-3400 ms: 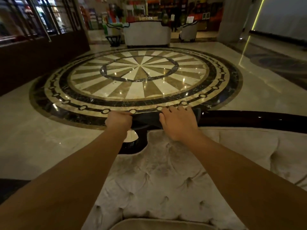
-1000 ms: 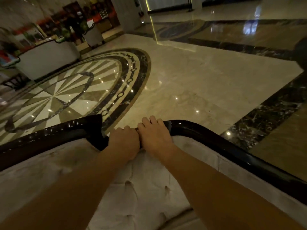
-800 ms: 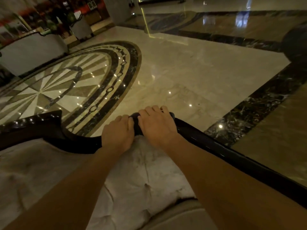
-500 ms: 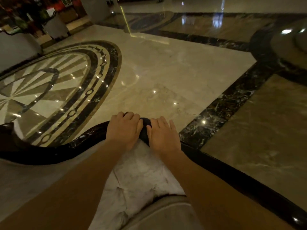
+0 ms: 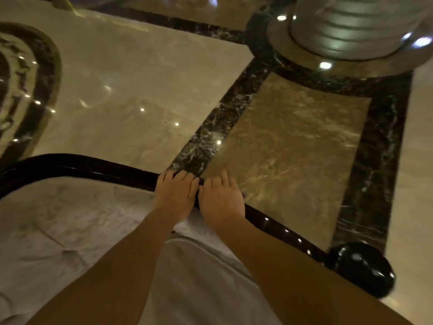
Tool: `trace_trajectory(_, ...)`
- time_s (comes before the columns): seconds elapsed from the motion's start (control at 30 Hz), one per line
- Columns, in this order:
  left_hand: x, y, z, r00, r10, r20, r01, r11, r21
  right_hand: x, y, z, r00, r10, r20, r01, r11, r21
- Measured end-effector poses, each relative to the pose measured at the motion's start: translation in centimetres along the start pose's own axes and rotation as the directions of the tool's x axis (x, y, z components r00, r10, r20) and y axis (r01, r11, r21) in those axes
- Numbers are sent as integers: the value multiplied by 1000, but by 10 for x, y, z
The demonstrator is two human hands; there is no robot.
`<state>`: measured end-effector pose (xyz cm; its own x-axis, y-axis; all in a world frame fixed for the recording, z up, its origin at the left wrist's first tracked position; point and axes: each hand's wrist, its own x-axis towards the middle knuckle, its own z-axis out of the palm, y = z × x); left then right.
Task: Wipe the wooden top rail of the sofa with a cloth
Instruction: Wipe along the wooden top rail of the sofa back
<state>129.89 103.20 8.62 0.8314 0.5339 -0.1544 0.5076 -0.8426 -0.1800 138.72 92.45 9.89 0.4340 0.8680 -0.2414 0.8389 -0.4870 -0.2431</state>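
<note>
Two bare hands press side by side on the dark, glossy rail (image 5: 93, 168) of a sofa, near the centre of the frame. The left hand (image 5: 175, 195) and the right hand (image 5: 221, 199) lie palm down, fingers curled forward over the top of the rail, the two hands touching at their inner edges. A thin dark sliver between and just under the hands may be the cloth (image 5: 199, 184); it is almost wholly covered, so whether the fingers grip it or only press on it cannot be told.

The rail sweeps in from the left edge of the frame, curves under the hands and runs down toward the lower right, where it ends in a rounded black knob (image 5: 365, 268) catching small highlights. Below the rail, pale tufted upholstery (image 5: 70, 226) fills the lower left, and a light seat cushion (image 5: 199, 277) shows between the forearms.

Behind the sofa, polished marble floor (image 5: 131, 85) reflects points of light. A dark veined band (image 5: 225, 123) crosses it diagonally toward the upper right, where the ringed base of a column (image 5: 351, 26) stands. Part of a circular inlay (image 5: 25, 85) shows at the left edge.
</note>
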Motion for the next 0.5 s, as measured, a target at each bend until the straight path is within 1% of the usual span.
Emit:
trace_trajectory(0.07, -6, 31, -7, 996, 53, -73, -56, 998, -35, -22, 22, -1, 999, 28, -27, -28, 1000, -7)
trace_trajectory(0.13, -11, 52, -10, 988, 61, -143, -72, 995, -72, -42, 37, 0, 995, 77, -66, -76, 997, 18)
trace_trajectory(0.2, -14, 68, -11, 984, 55, -171, -73, 992, -101, -59, 49, 2, 985, 121, -124, -115, 992, 58)
trace_trajectory(0.33, -24, 106, -13, 953, 146, -267, -165, 985, -53, -92, 74, 13, 961, 135, -243, -123, 990, 62)
trace_trajectory(0.43, -32, 135, -11, 936, 113, -334, -151, 985, -89, -114, 96, 23, 938, 151, -311, -138, 988, 63)
trace_trajectory(0.5, -39, 152, -6, 912, 112, -396, -176, 976, -131, -129, 108, 30, 934, 148, -325, -145, 989, 34)
